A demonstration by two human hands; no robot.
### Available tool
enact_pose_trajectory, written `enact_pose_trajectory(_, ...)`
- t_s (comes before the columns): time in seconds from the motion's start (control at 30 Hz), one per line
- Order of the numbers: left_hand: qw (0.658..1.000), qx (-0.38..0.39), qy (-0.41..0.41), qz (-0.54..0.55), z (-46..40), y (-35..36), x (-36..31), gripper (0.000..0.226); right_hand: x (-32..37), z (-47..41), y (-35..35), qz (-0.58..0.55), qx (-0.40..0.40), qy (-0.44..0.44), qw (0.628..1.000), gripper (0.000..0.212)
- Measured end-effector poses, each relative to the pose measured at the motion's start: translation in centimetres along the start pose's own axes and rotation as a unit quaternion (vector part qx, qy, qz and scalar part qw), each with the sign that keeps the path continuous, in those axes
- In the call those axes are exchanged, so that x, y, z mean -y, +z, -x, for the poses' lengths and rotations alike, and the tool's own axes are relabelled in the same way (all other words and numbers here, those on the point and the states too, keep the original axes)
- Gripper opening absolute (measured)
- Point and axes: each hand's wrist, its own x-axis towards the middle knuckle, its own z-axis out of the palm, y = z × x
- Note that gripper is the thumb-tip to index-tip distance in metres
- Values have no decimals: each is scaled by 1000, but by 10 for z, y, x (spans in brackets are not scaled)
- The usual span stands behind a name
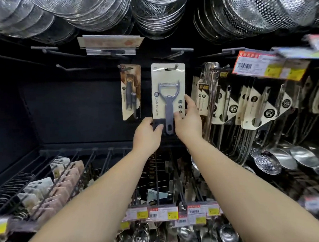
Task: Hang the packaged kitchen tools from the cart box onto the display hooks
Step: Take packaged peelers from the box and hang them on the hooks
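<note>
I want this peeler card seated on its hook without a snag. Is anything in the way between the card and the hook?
Nothing visible blocks it. The peeler card has its hang slot at the hook, held at its lower end by the left hand and right hand. The neighbouring card hangs apart.

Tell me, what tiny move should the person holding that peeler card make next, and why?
Probably slide the peeler package further back along the hook, then let go. Its hang hole appears to sit at the hook tip already, while the left hand and right hand both grip its lower end, so the card is not yet hanging on its own.
</note>
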Motion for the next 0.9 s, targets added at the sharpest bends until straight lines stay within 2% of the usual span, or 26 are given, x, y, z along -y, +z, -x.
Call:
enact_pose_trajectory(0.1, 999, 19, -18, -37, 1, -2, 11, 37, -12, 12, 3, 24, 24, 13, 999, 66)
enact_pose_trajectory(0.23, 984, 95, -35, -147, 15, -5, 37, 57, -31, 44, 4, 69, 64, 51, 994, 63)
enact_pose_trajectory(0.43, 918, 170, 61, -352, 62, -12, 56, 59, -41, 108, -7, 173, 76, 15, 982, 45)
enact_pose_trajectory(0.57, 903, 193, 128, -362, 98, -6, 62, 57, -48, 159, -24, 206, 71, 33, 975, 42)
enact_pose_trajectory(0.67, 895, 242, 166, -334, 129, 9, 64, 57, -74, 202, -45, 247, 75, 92, 962, 41)
enact_pose_trajectory(0.77, 873, 300, 205, -324, 163, 36, 61, 55, -103, 239, -77, 319, 86, 170, 928, 40)
enact_pose_trajectory(0.9, 833, 386, 235, -319, 213, 84, 48, 57, -130, 285, -128, 379, 79, 272, 881, 50)
